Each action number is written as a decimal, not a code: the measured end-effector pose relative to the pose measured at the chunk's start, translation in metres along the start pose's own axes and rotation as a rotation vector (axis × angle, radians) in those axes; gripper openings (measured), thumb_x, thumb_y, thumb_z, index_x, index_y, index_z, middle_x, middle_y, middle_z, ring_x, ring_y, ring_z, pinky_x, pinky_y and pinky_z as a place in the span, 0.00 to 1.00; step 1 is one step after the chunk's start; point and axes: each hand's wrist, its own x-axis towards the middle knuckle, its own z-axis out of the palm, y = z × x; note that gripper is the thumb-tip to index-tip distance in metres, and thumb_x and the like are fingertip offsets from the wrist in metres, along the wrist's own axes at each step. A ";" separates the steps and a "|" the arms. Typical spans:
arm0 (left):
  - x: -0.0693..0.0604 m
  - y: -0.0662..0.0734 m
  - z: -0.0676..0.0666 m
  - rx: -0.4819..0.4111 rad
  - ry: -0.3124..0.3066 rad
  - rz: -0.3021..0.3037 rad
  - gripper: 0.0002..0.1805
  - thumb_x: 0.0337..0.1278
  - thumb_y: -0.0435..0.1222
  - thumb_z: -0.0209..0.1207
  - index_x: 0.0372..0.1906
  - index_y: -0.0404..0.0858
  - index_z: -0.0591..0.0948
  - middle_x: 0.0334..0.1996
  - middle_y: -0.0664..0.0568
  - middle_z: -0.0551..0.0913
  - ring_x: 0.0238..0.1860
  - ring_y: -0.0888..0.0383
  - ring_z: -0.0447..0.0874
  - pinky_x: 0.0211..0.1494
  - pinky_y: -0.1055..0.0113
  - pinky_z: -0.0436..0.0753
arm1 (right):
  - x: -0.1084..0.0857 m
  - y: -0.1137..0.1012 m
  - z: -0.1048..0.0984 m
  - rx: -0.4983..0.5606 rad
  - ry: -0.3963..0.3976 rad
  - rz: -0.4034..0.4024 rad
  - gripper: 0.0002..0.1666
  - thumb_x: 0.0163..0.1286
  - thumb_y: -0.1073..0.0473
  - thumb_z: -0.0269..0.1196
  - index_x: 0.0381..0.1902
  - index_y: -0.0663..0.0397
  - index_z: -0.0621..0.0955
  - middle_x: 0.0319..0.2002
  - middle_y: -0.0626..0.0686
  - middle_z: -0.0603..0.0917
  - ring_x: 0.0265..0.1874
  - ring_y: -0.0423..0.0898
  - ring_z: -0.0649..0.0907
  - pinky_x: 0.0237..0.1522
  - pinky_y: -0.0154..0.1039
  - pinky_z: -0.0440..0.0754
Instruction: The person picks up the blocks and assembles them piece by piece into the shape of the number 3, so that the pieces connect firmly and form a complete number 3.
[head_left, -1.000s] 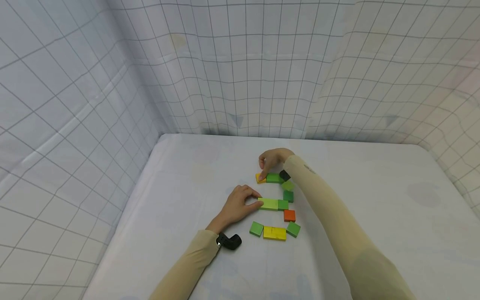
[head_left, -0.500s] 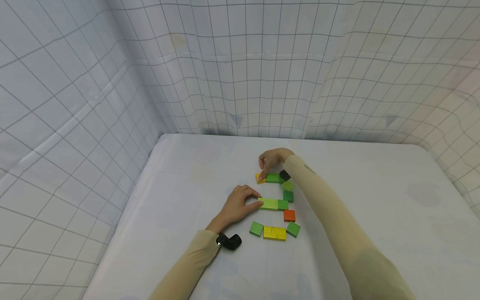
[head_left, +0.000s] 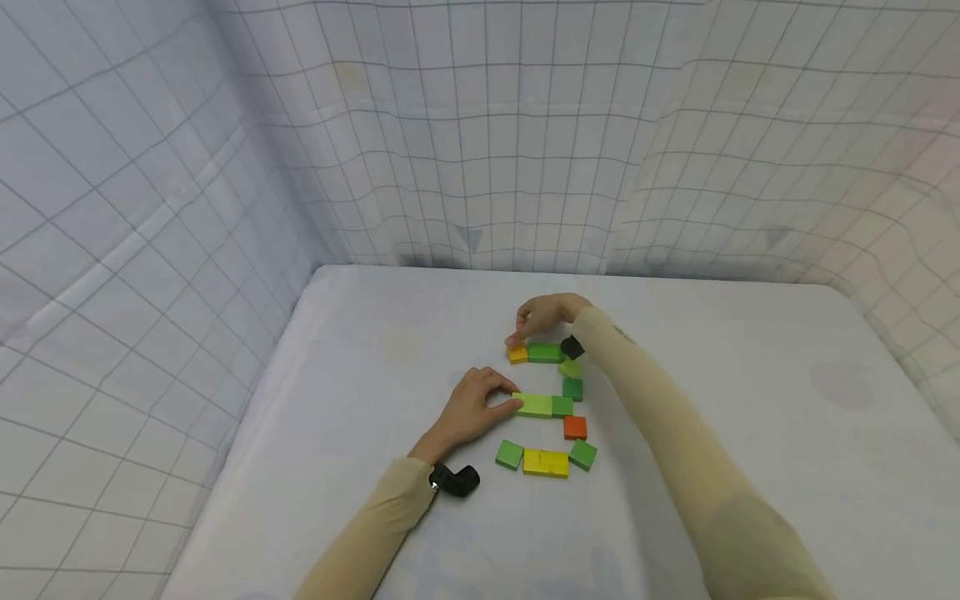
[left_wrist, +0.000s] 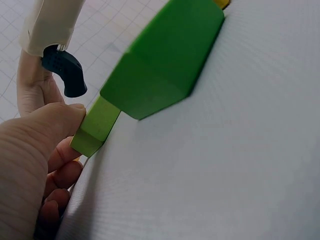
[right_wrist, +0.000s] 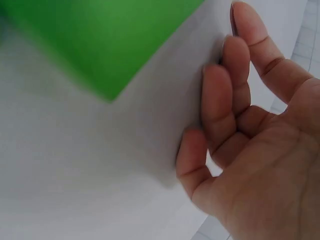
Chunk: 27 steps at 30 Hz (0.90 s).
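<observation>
In the head view my left hand (head_left: 471,407) pinches the left end of a light green long block (head_left: 534,406), thumb on the near side and fingers on the far side. The left wrist view shows the thumb (left_wrist: 60,122) against that block, with a darker green block (left_wrist: 160,60) beside it. My right hand (head_left: 542,313) is at the far row, its fingertips at the back edge of a small orange-yellow block (head_left: 518,356); whether they touch it I cannot tell. In the right wrist view its fingers (right_wrist: 217,95) are loosely bent with nothing between them.
A green long block (head_left: 544,353) adjoins the orange-yellow one. Down the right side run a lime block (head_left: 571,369), a dark green block (head_left: 573,389) and an orange-red block (head_left: 575,427). Nearest is a yellow long block (head_left: 546,462) between green squares (head_left: 509,454). White cloth covers the table (head_left: 712,400).
My right fingertips have shifted from the top of the orange-yellow block to its far edge. The left hand keeps its grip in place. The head view has shifted slightly.
</observation>
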 end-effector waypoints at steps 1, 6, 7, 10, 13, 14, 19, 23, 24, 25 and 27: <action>0.000 0.000 0.000 0.000 -0.003 -0.003 0.11 0.57 0.47 0.63 0.41 0.47 0.84 0.37 0.61 0.76 0.35 0.61 0.66 0.40 0.66 0.66 | -0.001 0.003 -0.001 0.025 -0.001 -0.007 0.33 0.55 0.26 0.61 0.40 0.47 0.77 0.49 0.50 0.74 0.50 0.47 0.70 0.53 0.45 0.65; 0.001 0.000 0.001 -0.004 -0.011 -0.009 0.12 0.58 0.48 0.63 0.42 0.46 0.84 0.37 0.61 0.77 0.36 0.61 0.66 0.41 0.66 0.67 | -0.012 0.027 -0.003 0.186 -0.033 -0.059 0.35 0.63 0.31 0.56 0.56 0.51 0.74 0.55 0.53 0.74 0.58 0.49 0.69 0.62 0.49 0.60; 0.001 0.000 0.002 -0.004 -0.014 -0.008 0.12 0.58 0.48 0.63 0.42 0.46 0.84 0.37 0.61 0.77 0.36 0.61 0.66 0.41 0.66 0.67 | -0.015 0.033 -0.003 0.212 -0.039 -0.060 0.36 0.64 0.31 0.56 0.58 0.51 0.73 0.54 0.53 0.75 0.58 0.49 0.70 0.63 0.50 0.60; 0.002 0.000 0.002 -0.004 -0.016 -0.010 0.12 0.57 0.47 0.63 0.41 0.46 0.84 0.37 0.61 0.77 0.36 0.61 0.66 0.41 0.65 0.67 | -0.026 0.051 -0.002 0.280 -0.049 -0.066 0.37 0.66 0.34 0.56 0.62 0.55 0.71 0.53 0.53 0.77 0.58 0.49 0.71 0.64 0.50 0.58; 0.004 0.001 0.002 -0.004 -0.012 -0.012 0.11 0.57 0.46 0.64 0.41 0.46 0.84 0.37 0.61 0.77 0.36 0.61 0.67 0.42 0.65 0.67 | -0.040 0.067 0.002 0.301 -0.039 -0.075 0.36 0.67 0.37 0.56 0.64 0.55 0.70 0.53 0.52 0.77 0.57 0.49 0.71 0.64 0.51 0.57; 0.005 0.000 0.002 -0.003 -0.011 -0.014 0.11 0.57 0.47 0.64 0.41 0.46 0.84 0.37 0.61 0.77 0.36 0.61 0.67 0.42 0.65 0.67 | -0.045 0.071 0.003 0.312 -0.033 -0.075 0.36 0.68 0.38 0.56 0.64 0.55 0.70 0.53 0.52 0.77 0.57 0.49 0.71 0.64 0.52 0.56; 0.006 -0.001 0.003 -0.007 -0.022 -0.026 0.12 0.57 0.48 0.64 0.41 0.46 0.84 0.36 0.62 0.77 0.36 0.61 0.67 0.43 0.65 0.67 | -0.065 0.093 0.018 0.377 0.010 -0.084 0.33 0.69 0.41 0.57 0.63 0.55 0.70 0.56 0.54 0.75 0.59 0.51 0.69 0.64 0.55 0.54; 0.001 -0.003 0.005 -0.016 -0.021 -0.038 0.12 0.57 0.48 0.63 0.41 0.46 0.84 0.36 0.61 0.77 0.37 0.61 0.67 0.43 0.64 0.67 | -0.074 0.103 0.035 0.438 0.041 -0.094 0.33 0.67 0.40 0.59 0.63 0.52 0.71 0.61 0.52 0.71 0.62 0.52 0.65 0.64 0.55 0.54; -0.001 -0.004 0.006 -0.018 -0.022 -0.044 0.12 0.57 0.48 0.63 0.42 0.46 0.84 0.36 0.61 0.77 0.37 0.61 0.67 0.43 0.65 0.67 | -0.076 0.105 0.039 0.445 0.049 -0.094 0.34 0.67 0.40 0.59 0.63 0.52 0.71 0.62 0.52 0.70 0.64 0.52 0.64 0.64 0.55 0.53; -0.002 -0.005 0.006 -0.018 -0.021 -0.047 0.12 0.57 0.48 0.63 0.42 0.46 0.84 0.36 0.62 0.77 0.37 0.61 0.67 0.43 0.65 0.67 | -0.078 0.106 0.042 0.463 0.057 -0.091 0.33 0.66 0.40 0.60 0.63 0.51 0.71 0.62 0.52 0.70 0.64 0.52 0.64 0.65 0.55 0.53; -0.005 -0.005 0.007 -0.027 -0.020 -0.051 0.13 0.57 0.48 0.63 0.42 0.47 0.84 0.37 0.62 0.77 0.37 0.62 0.67 0.43 0.65 0.67 | -0.081 0.108 0.048 0.496 0.073 -0.090 0.33 0.66 0.40 0.60 0.63 0.51 0.71 0.62 0.51 0.70 0.64 0.52 0.64 0.65 0.55 0.52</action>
